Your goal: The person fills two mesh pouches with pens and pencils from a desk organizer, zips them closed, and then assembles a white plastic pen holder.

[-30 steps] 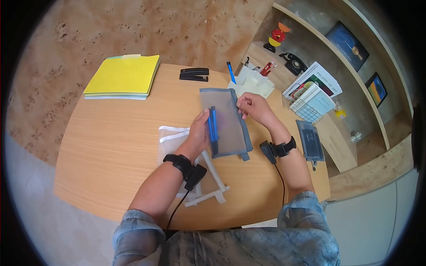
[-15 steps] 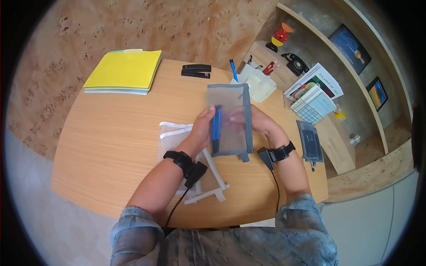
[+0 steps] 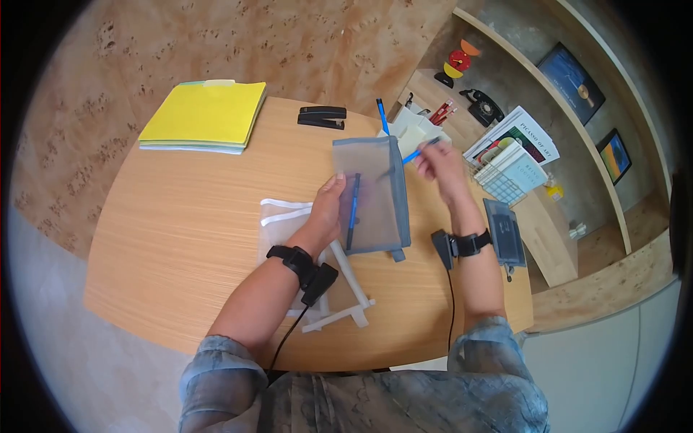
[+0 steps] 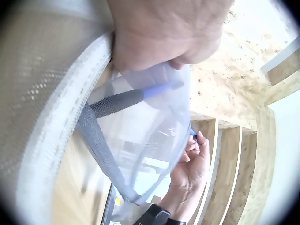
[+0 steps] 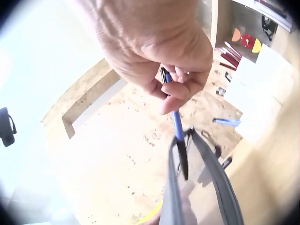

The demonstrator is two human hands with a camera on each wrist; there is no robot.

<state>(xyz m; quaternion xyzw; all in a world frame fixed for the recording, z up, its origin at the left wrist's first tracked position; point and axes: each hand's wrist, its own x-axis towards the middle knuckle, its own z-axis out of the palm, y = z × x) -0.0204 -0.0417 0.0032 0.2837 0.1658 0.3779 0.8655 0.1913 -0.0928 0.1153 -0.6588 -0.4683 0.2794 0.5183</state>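
A grey-edged mesh pouch is held at its left side by my left hand, thumb in front and fingers hidden behind. One blue pen shows through the mesh; in the left wrist view a blue and dark pen lies inside. My right hand, slightly blurred, pinches another blue pen beside the pouch's upper right edge. In the right wrist view my right hand has this pen between its fingertips, its dark end at the open mouth between the pouch's two edges.
A white-edged mesh pouch lies under my left forearm. Behind are yellow folders, a stapler and a white holder with pens and pencils. To the right are a dark pouch and a wire rack with books.
My right hand went into the pouch and has come out to the right, now pinching a blue pen. Two pens showed together in the pouch before; one shows there now.
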